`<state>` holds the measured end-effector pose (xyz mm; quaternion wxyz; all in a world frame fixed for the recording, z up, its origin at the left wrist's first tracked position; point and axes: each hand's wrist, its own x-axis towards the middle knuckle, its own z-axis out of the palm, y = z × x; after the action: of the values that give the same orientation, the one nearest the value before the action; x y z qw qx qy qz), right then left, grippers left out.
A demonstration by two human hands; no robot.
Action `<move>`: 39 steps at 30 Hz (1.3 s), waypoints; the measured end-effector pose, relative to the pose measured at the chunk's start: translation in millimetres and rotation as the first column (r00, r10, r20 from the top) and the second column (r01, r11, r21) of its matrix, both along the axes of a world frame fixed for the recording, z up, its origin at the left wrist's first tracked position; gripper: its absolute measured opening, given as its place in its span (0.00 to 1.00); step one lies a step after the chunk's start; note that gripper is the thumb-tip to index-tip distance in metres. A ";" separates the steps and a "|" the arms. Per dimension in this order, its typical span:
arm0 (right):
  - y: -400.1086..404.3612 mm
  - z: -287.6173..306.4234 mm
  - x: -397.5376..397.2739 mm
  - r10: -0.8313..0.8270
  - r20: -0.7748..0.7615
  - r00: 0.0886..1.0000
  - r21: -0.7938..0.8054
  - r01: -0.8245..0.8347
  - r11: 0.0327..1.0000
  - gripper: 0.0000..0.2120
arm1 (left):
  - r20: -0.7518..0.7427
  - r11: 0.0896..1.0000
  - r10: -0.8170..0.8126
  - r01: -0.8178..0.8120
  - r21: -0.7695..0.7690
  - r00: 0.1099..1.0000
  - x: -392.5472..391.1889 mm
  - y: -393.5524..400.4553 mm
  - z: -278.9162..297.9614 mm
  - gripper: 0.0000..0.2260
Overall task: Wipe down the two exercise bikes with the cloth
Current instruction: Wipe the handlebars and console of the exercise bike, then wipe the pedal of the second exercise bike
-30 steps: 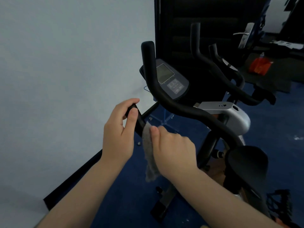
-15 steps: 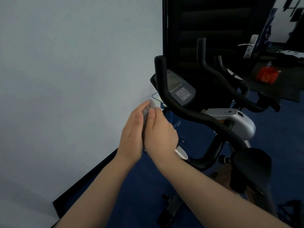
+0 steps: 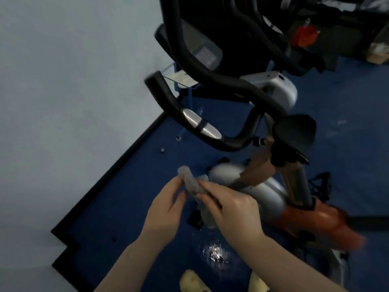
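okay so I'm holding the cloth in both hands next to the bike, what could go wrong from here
The wet patch on the blue floor lies just ahead of your shoes, so you might slip. The grey cloth is bunched between your left hand and right hand, so it may wipe the handlebar poorly.

Two bare forearms rise from the near edge of the scene, with no sleeve, watch, ring or glove visible on either; the left hand (image 3: pixel 166 209) and right hand (image 3: pixel 233 213) are likewise uncovered, with short, unpainted fingernails. At the near edge, between the forearms, are the rounded toes of two pale yellow, smooth-surfaced shoes, the left shoe (image 3: pixel 194 281) showing more fully than the right shoe (image 3: pixel 257 284), which the right forearm partly hides.
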<state>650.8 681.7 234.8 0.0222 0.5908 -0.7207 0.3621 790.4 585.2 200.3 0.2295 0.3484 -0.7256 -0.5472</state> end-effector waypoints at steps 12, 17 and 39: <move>224.5 -63.2 -98.7 -0.509 0.005 0.861 0.524 0.431 0.734 0.09 | 0.524 0.866 -0.365 0.487 -0.113 0.770 -133.0 136.4 -49.4 0.13; 382.0 -65.9 -138.0 -0.719 -0.065 0.692 0.569 0.618 0.543 0.11 | 0.598 0.703 -0.517 0.703 -0.111 0.612 -223.8 277.4 -59.7 0.13; 750.5 -127.0 -256.5 -0.983 -0.045 0.177 0.750 0.656 0.084 0.15 | 0.669 0.243 -0.722 0.970 0.008 0.175 -466.7 630.7 -99.8 0.14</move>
<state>394.3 1432.2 107.8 -0.1440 -0.0996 -0.9735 0.1474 323.7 1215.9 100.5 -0.2772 -0.0553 -0.9182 -0.2776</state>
